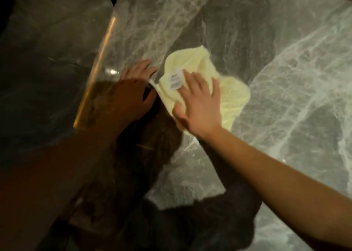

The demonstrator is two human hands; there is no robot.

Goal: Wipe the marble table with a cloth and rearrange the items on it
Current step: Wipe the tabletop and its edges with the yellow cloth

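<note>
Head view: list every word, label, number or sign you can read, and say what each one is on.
Nothing can be read.
White tag sewn on the yellow cloth, beside the right hand: printed lines show, but too blurred to read.
Marble table: no text, only veining.

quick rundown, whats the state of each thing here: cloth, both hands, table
cloth: pale yellow, rumpled, lying on the table, white tag up
right hand: flat, fingers spread, pressing on the cloth
left hand: in shadow beside the cloth, at its edge; grip unclear
marble table: glossy, no other items in view
</note>
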